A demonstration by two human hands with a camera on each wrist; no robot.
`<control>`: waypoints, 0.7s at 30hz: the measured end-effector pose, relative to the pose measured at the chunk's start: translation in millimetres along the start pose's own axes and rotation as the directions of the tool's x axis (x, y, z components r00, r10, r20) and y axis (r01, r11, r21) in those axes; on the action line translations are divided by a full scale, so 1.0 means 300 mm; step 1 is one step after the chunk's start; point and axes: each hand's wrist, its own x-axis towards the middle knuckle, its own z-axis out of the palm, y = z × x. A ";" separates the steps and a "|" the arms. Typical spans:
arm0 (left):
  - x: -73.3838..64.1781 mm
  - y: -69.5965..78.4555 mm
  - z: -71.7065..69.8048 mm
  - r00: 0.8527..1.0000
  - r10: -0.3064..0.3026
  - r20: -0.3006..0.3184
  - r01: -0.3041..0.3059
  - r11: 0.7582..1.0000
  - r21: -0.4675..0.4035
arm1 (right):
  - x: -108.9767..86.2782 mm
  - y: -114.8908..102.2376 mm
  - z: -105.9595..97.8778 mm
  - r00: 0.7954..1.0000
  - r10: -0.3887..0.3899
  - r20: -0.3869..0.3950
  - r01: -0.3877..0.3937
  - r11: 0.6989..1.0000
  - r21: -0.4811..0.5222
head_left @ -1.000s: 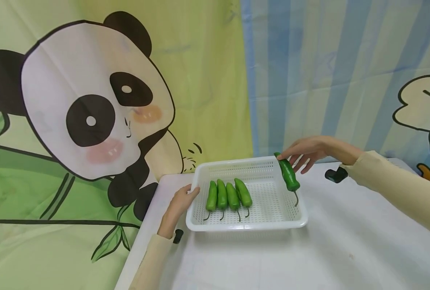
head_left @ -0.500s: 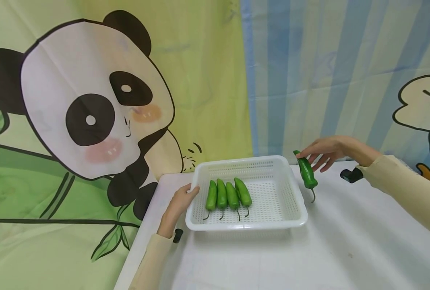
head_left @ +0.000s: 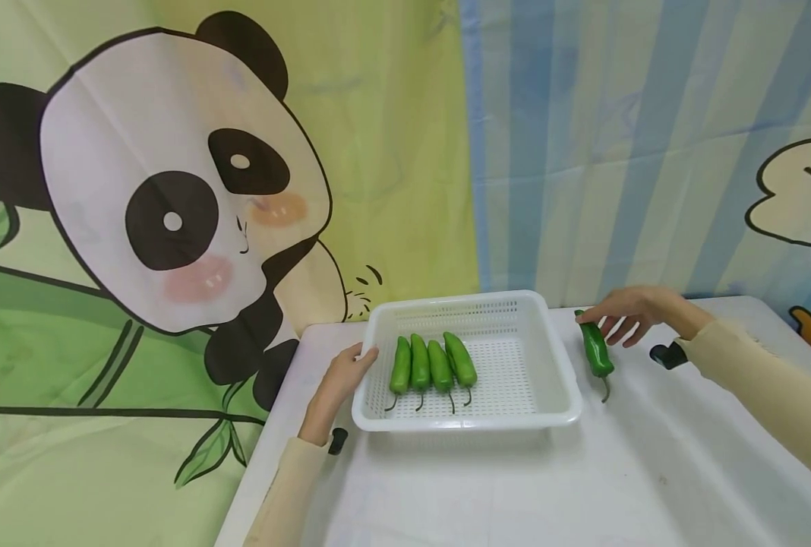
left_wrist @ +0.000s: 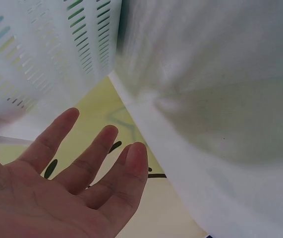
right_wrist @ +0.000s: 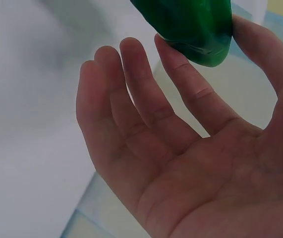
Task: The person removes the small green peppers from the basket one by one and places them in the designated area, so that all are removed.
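Observation:
In the head view a white perforated plastic basket (head_left: 465, 425) stands on the table, with several green chili peppers (head_left: 421, 365) side by side in its left half, stems toward the person. My left hand (head_left: 340, 376) holds the basket's left rim, thumb over the edge; the left wrist view shows the other fingers (left_wrist: 89, 168) spread outside the slotted wall. Right of the basket, my right hand (head_left: 634, 310) pinches one green chili pepper (head_left: 597, 351) by its far end between thumb and index finger, stem hanging toward the person. The remaining right fingers (right_wrist: 141, 79) stay off it.
A white cloth covers the table (head_left: 460, 494). Behind its far edge hangs a printed curtain (head_left: 405, 152) with a panda and stripes. A dark wrist device (head_left: 668, 355) sits under the right wrist, another (head_left: 338, 441) by the left.
My right hand has carried the pepper from over the basket's right side out to the right, then lowered it toward the table. The left hand keeps its place on the rim.

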 end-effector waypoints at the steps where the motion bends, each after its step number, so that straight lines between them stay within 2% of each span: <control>1: 0.000 0.000 0.000 1.000 -0.001 0.000 0.001 1.000 -0.002 | 0.009 0.007 0.008 1.000 0.006 -0.001 -0.006 1.000 0.002; 8: 0.002 -0.006 0.001 1.000 -0.005 0.001 0.005 1.000 -0.004 | 0.049 0.038 0.056 0.998 0.050 -0.023 -0.051 0.997 -0.057; 14: 0.000 -0.006 0.002 1.000 -0.019 0.005 0.019 1.000 -0.011 | 0.068 0.046 0.079 0.997 0.057 -0.060 -0.066 0.987 -0.147; 21: -0.001 -0.002 0.003 1.000 -0.011 0.010 0.011 1.000 -0.021 | 0.104 0.057 0.099 0.990 0.078 -0.122 -0.101 0.975 -0.197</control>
